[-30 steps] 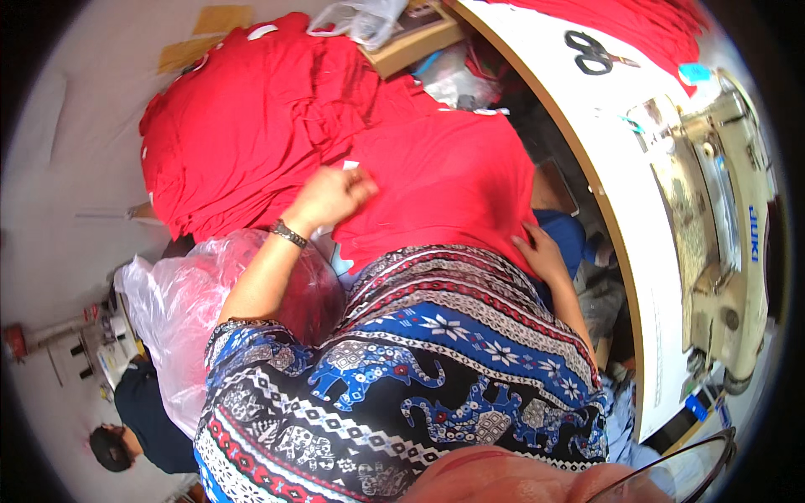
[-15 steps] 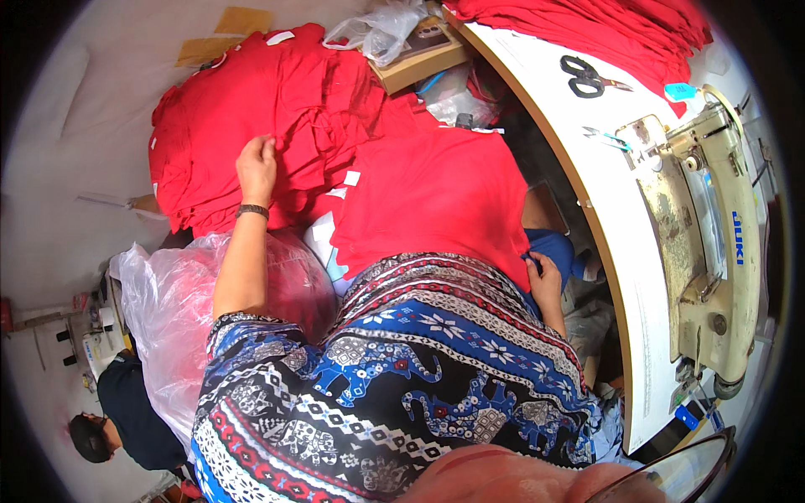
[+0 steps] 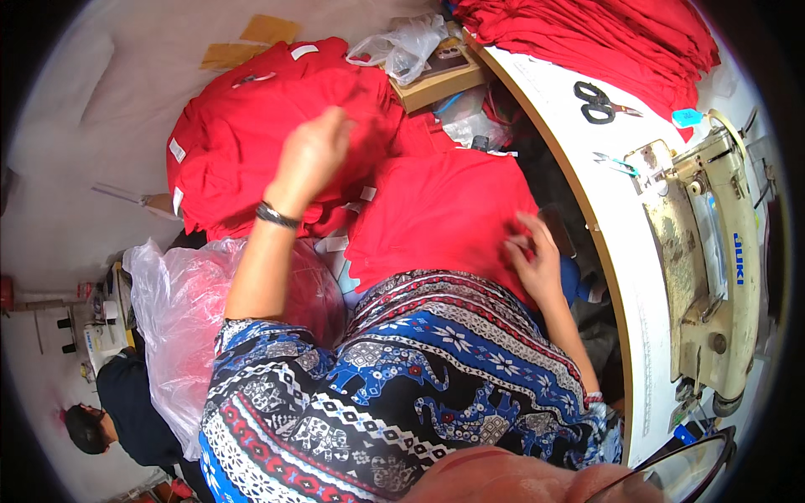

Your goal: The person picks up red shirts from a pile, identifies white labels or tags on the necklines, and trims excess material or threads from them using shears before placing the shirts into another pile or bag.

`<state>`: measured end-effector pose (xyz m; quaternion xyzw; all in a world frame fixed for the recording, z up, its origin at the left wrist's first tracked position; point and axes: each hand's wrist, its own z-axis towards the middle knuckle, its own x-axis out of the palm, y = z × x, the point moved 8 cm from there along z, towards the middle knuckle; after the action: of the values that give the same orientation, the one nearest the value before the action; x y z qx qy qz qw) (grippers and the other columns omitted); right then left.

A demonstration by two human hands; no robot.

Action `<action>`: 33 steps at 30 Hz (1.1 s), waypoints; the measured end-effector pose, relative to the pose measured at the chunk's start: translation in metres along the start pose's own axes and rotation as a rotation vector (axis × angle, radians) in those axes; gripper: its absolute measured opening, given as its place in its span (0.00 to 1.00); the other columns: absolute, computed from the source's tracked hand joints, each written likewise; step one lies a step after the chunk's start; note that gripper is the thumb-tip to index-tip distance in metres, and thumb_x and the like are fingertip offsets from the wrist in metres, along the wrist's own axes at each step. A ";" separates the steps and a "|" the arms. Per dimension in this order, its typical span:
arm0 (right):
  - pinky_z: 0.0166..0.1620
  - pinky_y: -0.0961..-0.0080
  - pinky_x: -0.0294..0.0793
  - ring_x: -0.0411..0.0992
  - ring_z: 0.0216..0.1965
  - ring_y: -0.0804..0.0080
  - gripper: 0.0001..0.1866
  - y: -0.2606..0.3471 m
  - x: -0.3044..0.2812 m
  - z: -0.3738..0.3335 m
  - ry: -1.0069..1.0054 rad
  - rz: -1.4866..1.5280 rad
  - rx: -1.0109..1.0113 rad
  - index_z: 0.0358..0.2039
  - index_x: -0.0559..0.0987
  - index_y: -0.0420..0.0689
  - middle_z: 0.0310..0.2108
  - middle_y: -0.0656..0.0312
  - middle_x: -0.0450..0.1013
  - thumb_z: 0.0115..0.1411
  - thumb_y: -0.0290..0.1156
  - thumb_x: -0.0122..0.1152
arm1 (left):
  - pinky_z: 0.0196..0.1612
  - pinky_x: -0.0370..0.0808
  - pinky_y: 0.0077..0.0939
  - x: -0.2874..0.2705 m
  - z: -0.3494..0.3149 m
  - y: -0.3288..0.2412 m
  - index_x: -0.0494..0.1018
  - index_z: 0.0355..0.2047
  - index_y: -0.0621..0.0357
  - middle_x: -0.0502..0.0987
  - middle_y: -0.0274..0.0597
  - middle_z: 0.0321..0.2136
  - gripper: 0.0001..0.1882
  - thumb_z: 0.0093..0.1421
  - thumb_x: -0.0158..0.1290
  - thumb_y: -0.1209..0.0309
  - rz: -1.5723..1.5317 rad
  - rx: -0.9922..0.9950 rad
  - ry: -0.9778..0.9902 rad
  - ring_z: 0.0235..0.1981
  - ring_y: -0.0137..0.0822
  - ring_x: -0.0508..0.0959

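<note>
A red fabric garment [image 3: 436, 214] lies spread across my lap, with small white labels along its left edge. Above its right part hovers my right hand [image 3: 538, 258], fingers bent but apart, with nothing visible in them. My left hand [image 3: 314, 159] is raised in front of a heap of red garments [image 3: 239, 126] at the far left. Its fingers look curled and are smeared by motion, so any contact with the cloth or anything held is unclear.
At right a white table [image 3: 620, 277] carries a sewing machine [image 3: 713, 335], black-handled scissors [image 3: 597, 102], thread snips [image 3: 616, 164] and red fabric [image 3: 587, 42]. A cardboard box [image 3: 440, 86] stands ahead. Left are a filled plastic bag [image 3: 172, 327] and another person [image 3: 138, 411].
My left hand has moved right and up from the heap's front. My right hand has risen from the garment's lower right edge, and its fingers have spread. The view has shifted slightly.
</note>
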<state>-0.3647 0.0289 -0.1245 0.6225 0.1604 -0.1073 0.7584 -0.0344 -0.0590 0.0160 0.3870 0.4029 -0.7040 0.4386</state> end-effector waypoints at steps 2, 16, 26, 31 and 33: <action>0.41 0.74 0.76 0.77 0.38 0.66 0.28 0.064 0.020 0.028 0.109 0.084 -0.139 0.54 0.71 0.42 0.42 0.51 0.74 0.50 0.24 0.67 | 0.27 0.72 0.46 0.014 -0.015 -0.076 0.71 0.32 0.60 0.73 0.56 0.22 0.08 0.60 0.53 0.68 -0.137 0.189 0.169 0.25 0.55 0.76; 0.40 0.77 0.70 0.72 0.33 0.72 0.11 0.043 -0.116 0.064 -0.280 -0.198 -0.007 0.39 0.79 0.41 0.28 0.60 0.74 0.52 0.23 0.62 | 0.43 0.75 0.31 0.103 -0.062 -0.058 0.76 0.42 0.62 0.79 0.52 0.33 0.19 0.47 0.57 0.72 -0.361 -0.079 0.644 0.36 0.43 0.80; 0.33 0.85 0.72 0.73 0.27 0.82 0.12 0.103 -0.158 0.121 -0.364 0.181 -0.178 0.41 0.79 0.38 0.30 0.65 0.77 0.55 0.23 0.61 | 0.36 0.70 0.26 -0.043 0.060 -0.052 0.69 0.28 0.66 0.71 0.41 0.24 0.21 0.43 0.68 0.67 -0.210 0.289 0.021 0.29 0.34 0.72; 0.42 0.75 0.72 0.73 0.39 0.70 0.14 0.056 -0.117 0.032 -0.076 -0.193 -0.025 0.37 0.76 0.39 0.36 0.60 0.73 0.47 0.17 0.56 | 0.40 0.70 0.34 -0.012 -0.018 -0.058 0.68 0.33 0.62 0.70 0.44 0.30 0.32 0.34 0.70 0.55 -0.097 0.388 0.288 0.33 0.44 0.72; 0.44 0.69 0.73 0.73 0.42 0.56 0.15 0.027 -0.085 -0.011 0.104 -0.468 -0.145 0.36 0.75 0.39 0.39 0.54 0.72 0.45 0.15 0.53 | 0.40 0.70 0.42 0.040 -0.072 -0.044 0.71 0.34 0.60 0.73 0.47 0.30 0.26 0.39 0.69 0.60 0.011 0.422 0.395 0.34 0.48 0.74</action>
<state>-0.4349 0.0419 -0.0694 0.5170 0.3463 -0.2363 0.7463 -0.0738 0.0065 -0.0375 0.6014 0.3228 -0.6810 0.2653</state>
